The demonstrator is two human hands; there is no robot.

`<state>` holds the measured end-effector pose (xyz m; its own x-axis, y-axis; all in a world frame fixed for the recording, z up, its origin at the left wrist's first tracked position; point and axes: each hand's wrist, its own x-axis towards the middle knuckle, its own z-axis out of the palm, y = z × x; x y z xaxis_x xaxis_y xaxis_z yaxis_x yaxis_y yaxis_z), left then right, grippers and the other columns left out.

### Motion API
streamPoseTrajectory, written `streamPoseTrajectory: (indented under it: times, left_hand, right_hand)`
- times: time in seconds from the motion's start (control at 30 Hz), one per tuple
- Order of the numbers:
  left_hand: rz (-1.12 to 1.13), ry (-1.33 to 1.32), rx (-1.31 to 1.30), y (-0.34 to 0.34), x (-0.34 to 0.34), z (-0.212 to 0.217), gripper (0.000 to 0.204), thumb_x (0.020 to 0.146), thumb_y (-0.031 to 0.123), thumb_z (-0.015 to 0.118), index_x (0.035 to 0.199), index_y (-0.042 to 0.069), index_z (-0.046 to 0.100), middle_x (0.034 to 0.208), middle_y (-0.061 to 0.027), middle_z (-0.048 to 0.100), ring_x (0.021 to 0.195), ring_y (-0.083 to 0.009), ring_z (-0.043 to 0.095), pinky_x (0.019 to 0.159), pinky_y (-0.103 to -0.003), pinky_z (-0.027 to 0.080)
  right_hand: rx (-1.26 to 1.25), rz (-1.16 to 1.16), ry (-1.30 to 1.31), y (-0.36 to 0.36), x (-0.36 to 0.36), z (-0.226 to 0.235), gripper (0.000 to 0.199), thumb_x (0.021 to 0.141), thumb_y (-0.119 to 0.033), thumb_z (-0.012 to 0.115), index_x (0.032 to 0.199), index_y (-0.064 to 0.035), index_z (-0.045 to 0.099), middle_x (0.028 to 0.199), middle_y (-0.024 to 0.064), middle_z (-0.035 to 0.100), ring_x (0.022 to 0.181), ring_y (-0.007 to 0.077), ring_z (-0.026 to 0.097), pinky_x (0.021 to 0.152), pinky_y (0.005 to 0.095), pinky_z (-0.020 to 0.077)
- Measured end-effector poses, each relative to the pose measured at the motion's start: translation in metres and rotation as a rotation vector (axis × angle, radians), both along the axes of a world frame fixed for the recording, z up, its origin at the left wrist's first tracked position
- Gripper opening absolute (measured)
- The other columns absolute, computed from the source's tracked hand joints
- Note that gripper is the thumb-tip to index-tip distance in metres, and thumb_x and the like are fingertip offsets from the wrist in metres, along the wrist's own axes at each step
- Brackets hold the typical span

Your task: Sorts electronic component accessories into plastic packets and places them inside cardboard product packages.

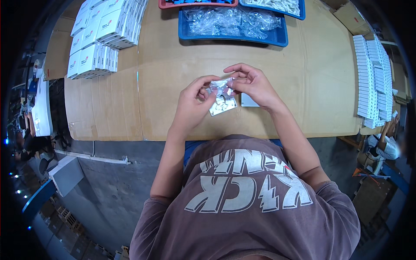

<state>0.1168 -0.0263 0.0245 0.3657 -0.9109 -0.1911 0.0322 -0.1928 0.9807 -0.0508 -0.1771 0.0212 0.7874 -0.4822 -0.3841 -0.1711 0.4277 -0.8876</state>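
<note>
Together, the left hand (pixel 193 102) and right hand (pixel 253 84) pinch a small clear plastic bag (pixel 222 86) between fingertips, holding it up over the cardboard-covered table (pixel 173 86), just above a white plate-like part (pixel 223 105), probably so both thumbs can work it

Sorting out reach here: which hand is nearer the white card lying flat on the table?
Right. The right hand hovers just above the white card; the left hand sits farther left.

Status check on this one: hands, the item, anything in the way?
Left hand and right hand both pinching a clear bag. White plate lies on the table beneath it. Nothing blocking; blue tray sits beyond.
</note>
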Motion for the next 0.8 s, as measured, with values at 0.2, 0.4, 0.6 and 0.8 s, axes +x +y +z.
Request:
streamPoseTrajectory:
  times: [0.2,0.4,0.6,0.8]
  left_hand:
    - [0.072,-0.088,0.047,0.000,-0.005,-0.007,0.021,0.095,0.005,0.071,0.115,-0.003,0.069,0.086,-0.0029,0.067,0.070,-0.0047,0.056,0.064,-0.023,0.047]
    - [0.063,-0.019,0.026,-0.001,-0.006,-0.004,0.019,0.096,0.005,0.070,0.114,-0.003,0.069,0.090,-0.0040,0.070,0.070,-0.0045,0.057,0.064,-0.021,0.047]
    - [0.073,0.349,0.028,0.001,-0.005,-0.004,0.020,0.102,0.014,0.066,0.115,-0.001,0.070,0.097,-0.0025,0.069,0.073,-0.0041,0.057,0.069,-0.020,0.048]
    - [-0.105,0.358,0.174,0.002,-0.004,-0.012,0.038,0.109,0.032,0.056,0.128,0.001,0.069,0.090,-0.0002,0.069,0.072,-0.0033,0.056,0.066,-0.020,0.046]
  right_hand:
    - [-0.009,0.027,-0.080,0.002,0.001,-0.001,0.048,0.091,0.007,0.069,0.137,0.0019,0.054,0.101,0.0074,0.068,0.092,0.0123,0.070,0.083,0.0268,0.0591]
    - [-0.030,-0.005,-0.026,-0.004,-0.005,-0.002,0.040,0.092,0.004,0.071,0.131,0.0019,0.061,0.096,0.0061,0.070,0.090,0.0120,0.071,0.081,0.0263,0.0590]
    - [0.000,0.047,0.077,-0.008,-0.012,-0.008,0.023,0.096,0.000,0.068,0.119,0.0048,0.068,0.096,0.0075,0.074,0.084,0.0121,0.072,0.076,0.0249,0.0599]
    - [0.021,0.078,-0.044,-0.002,-0.012,-0.004,0.015,0.100,-0.003,0.064,0.112,0.0029,0.071,0.092,0.0088,0.074,0.078,0.0124,0.072,0.069,0.0232,0.0593]
